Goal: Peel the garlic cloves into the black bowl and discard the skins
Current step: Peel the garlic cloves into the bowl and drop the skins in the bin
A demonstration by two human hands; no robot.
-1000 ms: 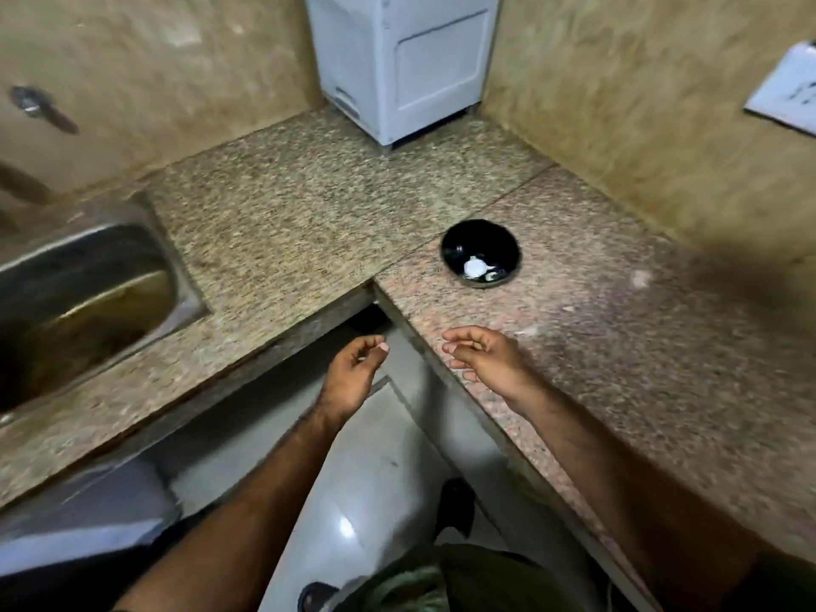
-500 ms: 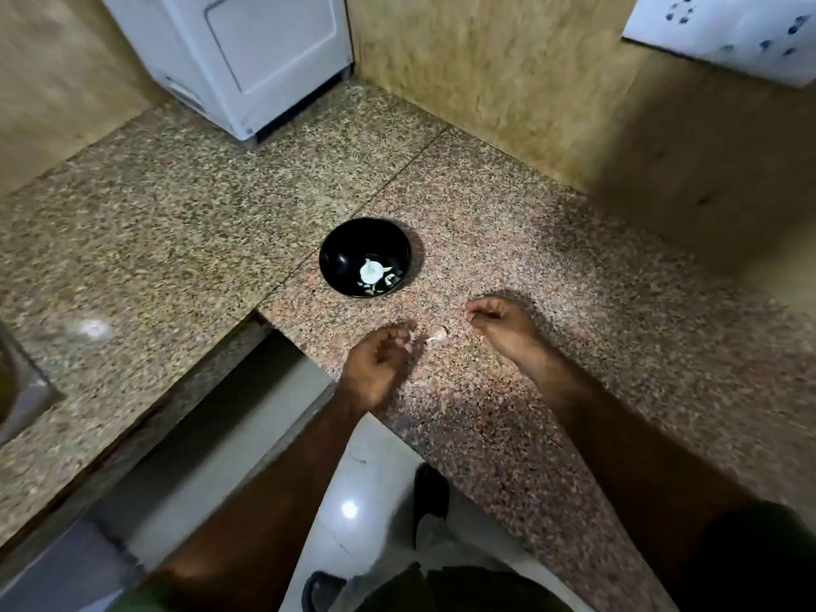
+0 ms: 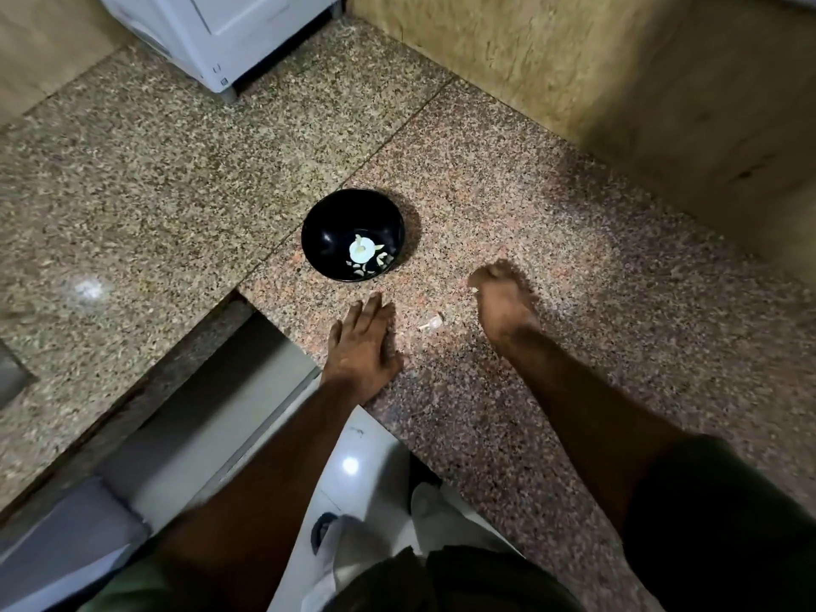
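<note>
Garlic [image 3: 361,254], partly broken down, lies at the bottom of the black bowl [image 3: 326,234]: a pale white head with several loose cloves just beside it, toward the near side of the bowl. The bowl stands upright on the speckled stone desk [image 3: 552,214], close to the seam where two slabs meet and within easy reach of both hands. The left hand [image 3: 364,346] rests flat on the desk near the inner corner edge, fingers straight and together, gripping nothing; it lies just short of the bowl, probably to steady the body or to prepare a reach. The right hand [image 3: 503,302] is over the desk to the right, well apart from the left, its fingers curled downward; blur hides whether they pinch anything, so this cannot be told. Between the two hands lies a small pale scrap [image 3: 432,323], apparently a garlic skin or a clove, touching neither hand. Its position outside the bowl suggests it was set aside as waste, though the frame is too coarse to confirm. A white appliance [image 3: 229,33] stands at the far corner against the wall. Judged from the contents of the bowl, peeling is under way and far from complete.
</note>
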